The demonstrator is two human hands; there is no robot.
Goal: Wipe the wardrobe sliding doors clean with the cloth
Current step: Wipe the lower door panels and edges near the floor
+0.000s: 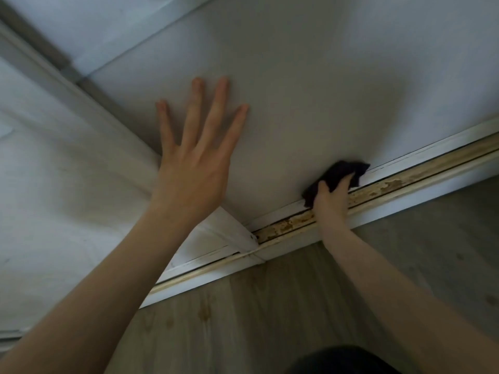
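At 6 o'clock lies wood-grain floor (270, 306), then a worn, stained track (286, 226) running 8 to 2 o'clock. At 3 o'clock the right hand (330, 203) clenches a dark, bunched cloth (337, 172) against the lower edge of the sliding door (310, 103); soft, light and limp, it likely handles best wadded in the palm. At 9 o'clock the left hand (194, 171) lies flat, fingers spread, on that door's smooth, rigid face.

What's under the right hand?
The right hand grips a dark cloth against the door, at its lower edge beside the stained track. The cloth's middle and the door beneath it are covered.
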